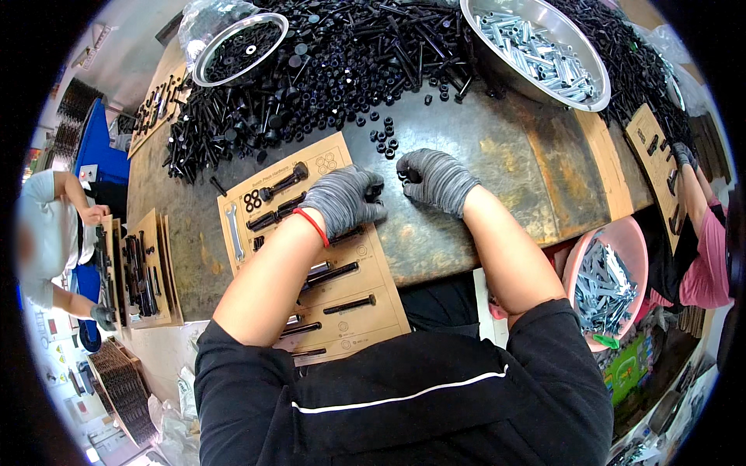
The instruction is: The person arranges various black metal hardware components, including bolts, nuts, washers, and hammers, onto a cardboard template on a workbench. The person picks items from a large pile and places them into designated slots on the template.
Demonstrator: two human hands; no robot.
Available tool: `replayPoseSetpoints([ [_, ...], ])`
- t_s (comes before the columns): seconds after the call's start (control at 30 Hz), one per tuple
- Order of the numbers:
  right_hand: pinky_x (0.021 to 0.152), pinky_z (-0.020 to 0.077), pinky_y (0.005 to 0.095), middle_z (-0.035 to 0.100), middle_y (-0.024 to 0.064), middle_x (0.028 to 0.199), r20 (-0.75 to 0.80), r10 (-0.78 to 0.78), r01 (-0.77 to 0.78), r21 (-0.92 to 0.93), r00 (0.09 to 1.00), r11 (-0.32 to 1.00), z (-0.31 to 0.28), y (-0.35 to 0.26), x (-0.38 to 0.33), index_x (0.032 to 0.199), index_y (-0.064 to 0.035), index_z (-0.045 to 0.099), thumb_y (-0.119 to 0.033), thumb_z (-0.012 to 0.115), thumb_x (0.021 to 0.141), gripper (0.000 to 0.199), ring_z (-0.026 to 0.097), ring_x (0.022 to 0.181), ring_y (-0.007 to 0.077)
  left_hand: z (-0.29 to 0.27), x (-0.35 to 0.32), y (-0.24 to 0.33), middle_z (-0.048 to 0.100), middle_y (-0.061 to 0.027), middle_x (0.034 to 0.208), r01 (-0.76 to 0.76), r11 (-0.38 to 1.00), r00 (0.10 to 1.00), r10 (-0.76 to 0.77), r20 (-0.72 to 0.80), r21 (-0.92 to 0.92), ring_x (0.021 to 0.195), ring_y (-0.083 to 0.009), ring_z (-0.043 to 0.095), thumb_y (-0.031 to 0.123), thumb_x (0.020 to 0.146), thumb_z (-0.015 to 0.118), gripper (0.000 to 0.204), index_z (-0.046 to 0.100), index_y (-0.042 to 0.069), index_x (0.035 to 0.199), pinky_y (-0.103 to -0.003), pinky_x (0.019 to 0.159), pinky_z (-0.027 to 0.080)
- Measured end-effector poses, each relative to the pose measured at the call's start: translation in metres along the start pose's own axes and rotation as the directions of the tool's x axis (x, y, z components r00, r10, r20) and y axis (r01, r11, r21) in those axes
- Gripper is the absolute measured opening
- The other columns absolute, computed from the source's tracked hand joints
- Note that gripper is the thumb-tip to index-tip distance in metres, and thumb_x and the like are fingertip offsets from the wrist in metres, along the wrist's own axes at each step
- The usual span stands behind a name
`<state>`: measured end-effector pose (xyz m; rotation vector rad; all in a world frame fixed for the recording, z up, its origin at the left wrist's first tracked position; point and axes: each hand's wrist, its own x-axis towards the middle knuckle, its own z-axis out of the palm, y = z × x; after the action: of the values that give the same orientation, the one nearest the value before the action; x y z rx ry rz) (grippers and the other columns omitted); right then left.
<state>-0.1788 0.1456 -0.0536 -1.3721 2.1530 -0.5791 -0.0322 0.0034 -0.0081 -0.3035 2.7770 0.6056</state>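
A brown cardboard sheet (386, 299) lies at a slant on the dark metal table, with black bolts (351, 304), a cluster of black nuts (252, 201) and a silver open-end wrench (234, 231) on it. Over the sheet's right edge is my left hand (342, 200) in a grey knitted glove, its fingers curled; whatever they hold is hidden. My right hand (439, 182), gloved alike, rests by the table's middle, its fingers bent into a pinch on something too small to make out. Several loose black nuts (386, 140) lie just beyond the gap between my hands.
A wide heap of black bolts and nuts (326, 81) covers the far table. Steel bowls hold silver tubes (544, 62) and small black parts (241, 54). A pink tub (639, 248) of flat silver wrenches stands right. People work at both sides, near other filled cardboard sheets (159, 268).
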Motion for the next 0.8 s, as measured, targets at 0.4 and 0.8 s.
replayPoseSetpoints([
  [0.4,0.082,0.0529,0.0396,0.068,0.0187,0.094,0.008,0.003,-0.002,-0.028,1.000,1.000,-0.004,-0.008,0.000,0.103,-0.0043,0.066,-0.015,0.065,0.073,0.032,0.065,0.087,0.0361,0.013,0.017,-0.002,0.064,-0.0168,0.102,0.078,0.993,0.996,-0.082,0.042,0.087,0.098,-0.0321,0.062,0.028,0.076,0.074,0.040,0.066,0.007,0.108,-0.039,0.087,0.050],
  [0.8,0.081,0.0524,0.0394,0.066,0.0202,0.089,0.037,0.194,-0.189,-0.107,0.980,0.976,-0.003,-0.023,0.006,0.095,-0.0039,0.065,-0.025,0.067,0.073,0.031,0.064,0.086,0.0344,-0.012,0.010,-0.038,0.053,-0.0112,0.129,-0.099,0.954,0.837,0.233,-0.495,0.282,0.129,-0.0316,0.038,0.035,0.059,0.080,0.035,0.070,0.010,0.082,-0.041,0.110,0.033],
])
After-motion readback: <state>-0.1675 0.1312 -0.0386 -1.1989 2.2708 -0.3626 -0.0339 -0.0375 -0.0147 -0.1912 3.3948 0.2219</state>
